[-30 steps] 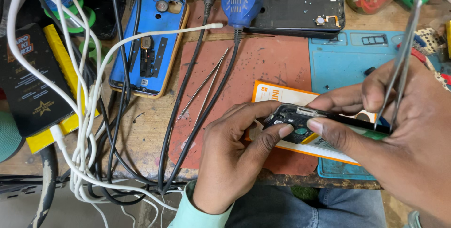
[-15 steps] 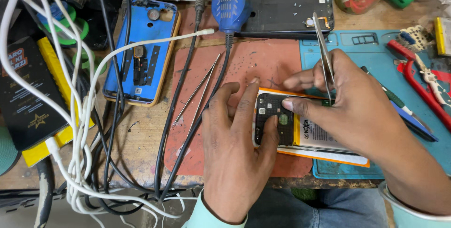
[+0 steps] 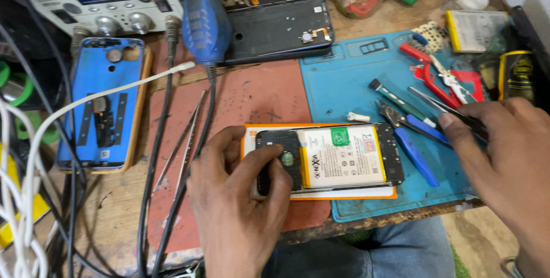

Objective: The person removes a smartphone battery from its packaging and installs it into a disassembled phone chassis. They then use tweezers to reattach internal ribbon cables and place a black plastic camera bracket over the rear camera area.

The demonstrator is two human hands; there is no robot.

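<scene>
Several white cables point(image 3: 26, 198) are seen at the far left of the surface point(image 3: 114, 209), and beside them a blue phone frame point(image 3: 103, 103) is laid flat. Two thin metal tweezers point(image 3: 183, 140) are placed on the red mat point(image 3: 258, 94), between black cables. The left hand point(image 3: 240, 209) is rested on the mat, with fingers curled; its fingertips point(image 3: 278, 160) are pressed on the dark upper part of the opened phone point(image 3: 329, 157), which is laid on an orange-edged card across both mats. A white battery is seen inside the phone. Blue-handled pliers point(image 3: 415, 146) are placed just beside it on the blue mat point(image 3: 344, 83). The right hand point(image 3: 504, 163) is closed on black tweezers point(image 3: 441, 106) at the right edge.
</scene>
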